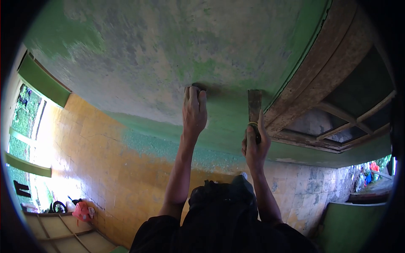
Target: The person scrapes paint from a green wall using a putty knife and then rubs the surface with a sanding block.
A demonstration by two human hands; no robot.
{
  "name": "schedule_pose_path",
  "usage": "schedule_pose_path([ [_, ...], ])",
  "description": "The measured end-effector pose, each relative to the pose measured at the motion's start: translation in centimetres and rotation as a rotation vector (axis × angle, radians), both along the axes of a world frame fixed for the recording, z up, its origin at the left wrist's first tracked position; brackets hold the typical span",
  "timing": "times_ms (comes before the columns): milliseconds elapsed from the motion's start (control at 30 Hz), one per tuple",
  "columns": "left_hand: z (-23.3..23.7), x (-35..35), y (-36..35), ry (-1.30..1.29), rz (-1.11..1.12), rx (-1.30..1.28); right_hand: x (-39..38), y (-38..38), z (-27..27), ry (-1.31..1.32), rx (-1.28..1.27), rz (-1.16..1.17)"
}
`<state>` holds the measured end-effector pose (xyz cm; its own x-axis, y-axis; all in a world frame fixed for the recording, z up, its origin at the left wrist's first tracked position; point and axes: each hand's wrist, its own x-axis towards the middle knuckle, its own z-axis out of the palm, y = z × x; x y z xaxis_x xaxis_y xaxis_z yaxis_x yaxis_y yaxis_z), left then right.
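My left hand point(194, 110) is closed round a small dark object point(199, 86) that touches the green and grey wall point(160, 55); most of the object is hidden by my fingers. To its right, my right hand point(256, 147) grips a scraper point(255, 101) by its handle. The scraper's flat, dull blade points up along the wall, and its far end lies on or close to the green paint. Patchy grey areas spread over much of the wall above both hands.
A wooden frame with glass panes point(333, 122) stands right of the scraper. Below the wall lies a yellowish tiled floor point(114, 173), dusted green along the wall's base. A pink object point(83, 211) is at the lower left, and a green surface point(350, 227) at the lower right.
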<state>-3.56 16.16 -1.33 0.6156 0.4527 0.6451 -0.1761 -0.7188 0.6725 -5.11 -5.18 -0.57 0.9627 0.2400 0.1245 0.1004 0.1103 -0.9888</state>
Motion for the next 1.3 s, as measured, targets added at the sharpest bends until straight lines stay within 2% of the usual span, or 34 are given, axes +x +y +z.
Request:
schedule_pose_path([
  [300,-0.3,0.3,-0.7,-0.003,0.023,-0.023,0.0,0.3,-0.3,-0.071,-0.062,-0.048],
  [400,-0.7,-0.1,-0.4,0.012,0.048,-0.008,0.1,-0.3,-0.2,-0.031,0.001,-0.034],
  [500,-0.5,0.7,-1.0,0.006,0.085,-0.027,2.8,0.3,1.9,-0.34,-0.096,-0.041],
  [600,-1.3,0.1,-1.5,-0.058,0.106,-0.058,2.7,1.0,3.0,-0.355,-0.002,-0.061],
  [633,-1.6,0.4,-1.4,-0.104,0.103,-0.062,2.5,0.5,2.6,-0.288,0.04,-0.092],
  [733,-3.2,0.5,-1.4,-0.032,0.178,-0.225,0.5,-4.4,-2.1,-0.084,0.109,-0.187],
  [833,-1.7,3.1,-4.4,-0.244,0.341,-0.392,-1.0,-9.5,-6.6,-0.001,0.076,-0.295],
  [900,-0.7,6.3,-7.8,-0.516,0.325,-0.22,-1.8,-12.8,-8.9,0.051,-0.002,-0.383],
  [967,-2.1,8.5,-11.4,-0.517,0.253,0.021,-2.6,-14.8,-9.6,0.08,-0.05,-0.464],
  [1000,-2.0,8.2,-12.9,-0.516,0.081,0.072,-2.7,-15.3,-9.5,0.076,-0.056,-0.501],
  [1033,-2.6,7.7,-13.9,-0.428,-0.001,0.231,-2.8,-15.7,-9.5,0.072,-0.061,-0.538],
  [1100,-3.4,6.5,-12.7,-0.361,-0.041,0.318,-3.1,-16.9,-10.4,0.104,-0.1,-0.537],
  [1133,-3.0,6.0,-11.7,-0.329,-0.064,0.361,-3.2,-17.7,-11.2,0.119,-0.118,-0.539],
  [1200,-0.5,6.4,-8.6,-0.5,0.151,0.137,-3.6,-19.1,-12.7,0.17,-0.134,-0.538],
  [1267,5.7,5.6,-7.7,-0.501,0.27,-0.191,-4.1,-19.1,-11.7,0.195,-0.111,-0.545],
  [1300,5.6,6.2,-8.3,-0.501,0.261,-0.059,-4.1,-19.0,-11.7,0.189,-0.121,-0.553],
])
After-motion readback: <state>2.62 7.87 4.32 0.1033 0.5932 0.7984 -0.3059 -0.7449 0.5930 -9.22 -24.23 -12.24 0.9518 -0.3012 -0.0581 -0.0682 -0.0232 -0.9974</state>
